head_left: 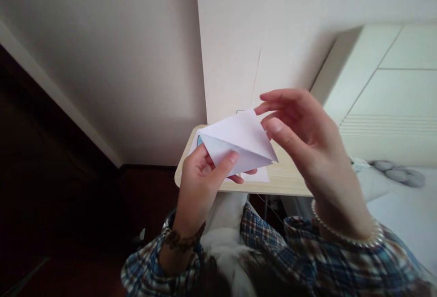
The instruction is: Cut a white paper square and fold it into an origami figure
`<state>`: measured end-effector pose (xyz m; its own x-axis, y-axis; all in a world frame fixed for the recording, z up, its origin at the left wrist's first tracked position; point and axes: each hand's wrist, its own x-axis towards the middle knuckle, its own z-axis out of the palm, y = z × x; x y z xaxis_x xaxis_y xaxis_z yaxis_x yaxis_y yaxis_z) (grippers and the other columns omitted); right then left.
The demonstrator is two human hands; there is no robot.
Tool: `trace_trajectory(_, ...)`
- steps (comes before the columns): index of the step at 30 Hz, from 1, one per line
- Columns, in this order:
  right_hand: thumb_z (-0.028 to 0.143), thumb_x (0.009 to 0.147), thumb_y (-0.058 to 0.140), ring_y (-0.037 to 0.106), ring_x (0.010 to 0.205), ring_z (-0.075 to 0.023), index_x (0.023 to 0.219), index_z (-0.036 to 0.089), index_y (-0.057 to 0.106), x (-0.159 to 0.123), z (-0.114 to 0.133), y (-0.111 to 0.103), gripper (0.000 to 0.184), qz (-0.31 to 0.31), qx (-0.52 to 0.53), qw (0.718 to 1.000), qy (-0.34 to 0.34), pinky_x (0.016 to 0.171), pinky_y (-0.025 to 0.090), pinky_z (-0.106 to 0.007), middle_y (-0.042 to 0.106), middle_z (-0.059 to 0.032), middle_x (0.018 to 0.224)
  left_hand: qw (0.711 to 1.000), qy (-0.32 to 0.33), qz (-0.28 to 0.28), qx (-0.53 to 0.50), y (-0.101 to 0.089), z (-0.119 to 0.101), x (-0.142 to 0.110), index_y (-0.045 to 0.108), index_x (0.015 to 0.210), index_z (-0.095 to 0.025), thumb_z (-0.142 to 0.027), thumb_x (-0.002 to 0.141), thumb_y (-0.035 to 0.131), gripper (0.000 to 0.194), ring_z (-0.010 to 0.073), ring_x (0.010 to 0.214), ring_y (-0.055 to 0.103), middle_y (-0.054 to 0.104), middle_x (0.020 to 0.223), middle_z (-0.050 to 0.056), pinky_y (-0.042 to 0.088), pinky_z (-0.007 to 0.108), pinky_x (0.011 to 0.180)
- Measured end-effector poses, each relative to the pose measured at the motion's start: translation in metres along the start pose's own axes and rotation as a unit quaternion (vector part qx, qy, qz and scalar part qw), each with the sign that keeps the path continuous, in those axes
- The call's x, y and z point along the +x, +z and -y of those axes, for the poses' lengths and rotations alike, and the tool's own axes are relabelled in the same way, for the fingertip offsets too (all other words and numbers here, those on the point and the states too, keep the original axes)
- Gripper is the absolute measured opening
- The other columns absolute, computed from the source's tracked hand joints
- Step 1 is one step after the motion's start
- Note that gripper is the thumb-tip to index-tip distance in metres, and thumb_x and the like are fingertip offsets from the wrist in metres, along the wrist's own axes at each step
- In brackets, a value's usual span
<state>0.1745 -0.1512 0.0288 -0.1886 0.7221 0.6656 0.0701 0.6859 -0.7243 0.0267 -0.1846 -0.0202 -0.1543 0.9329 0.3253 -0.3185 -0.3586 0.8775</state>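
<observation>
A folded white paper with a diagonal crease is held up in front of me, above the small table. My left hand grips its lower left part, thumb on top and fingers beneath. Beside the paper's right edge is my right hand, its fingers curved and apart. The fingertips come close to the upper right edge; whether they touch it I cannot tell. More white paper lies on the table under the held piece, mostly hidden by it.
The light wood table has a rounded left corner and stands against a pale wall. A blue-edged item peeks out behind the held paper. To the right are a white panelled headboard and grey rounded shapes on bedding.
</observation>
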Motion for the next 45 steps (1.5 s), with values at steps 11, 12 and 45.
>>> trace_trajectory(11,0.027,0.093,0.064,0.062,0.116,-0.0224,0.121,0.038,0.064,-0.111,0.062,0.017,0.031,-0.019,-0.095,0.993,-0.071,0.087,0.059,-0.033,0.064,0.0029,0.129,0.993,0.073,-0.074,-0.057,0.005,-0.022,-0.113,0.077,0.092,-0.022,-0.022,0.083,0.076,0.009,0.0147,0.072,0.077,0.081,0.091,-0.003,0.061,0.015,0.052)
trace_trajectory(12,0.026,0.093,0.063,0.062,0.115,-0.023,0.12,0.038,0.065,-0.116,0.066,0.019,0.029,-0.018,-0.092,0.993,-0.072,0.086,0.059,-0.034,0.064,0.0026,0.129,0.992,0.081,-0.082,-0.045,0.003,-0.023,-0.12,0.078,0.092,-0.022,-0.023,0.082,0.077,0.01,0.0158,0.072,0.077,0.081,0.092,-0.002,0.061,0.016,0.052)
trace_trajectory(45,0.03,0.089,0.069,0.066,0.103,-0.0257,0.105,0.033,0.071,-0.095,0.024,-0.004,0.016,-0.047,-0.079,0.996,0.002,0.083,0.057,-0.041,0.072,-0.0026,0.111,1.0,-0.022,-0.017,0.01,0.025,0.008,-0.08,0.078,0.103,-0.02,-0.041,0.083,0.075,0.029,0.0271,0.091,0.077,0.081,0.101,0.005,0.066,0.033,0.075)
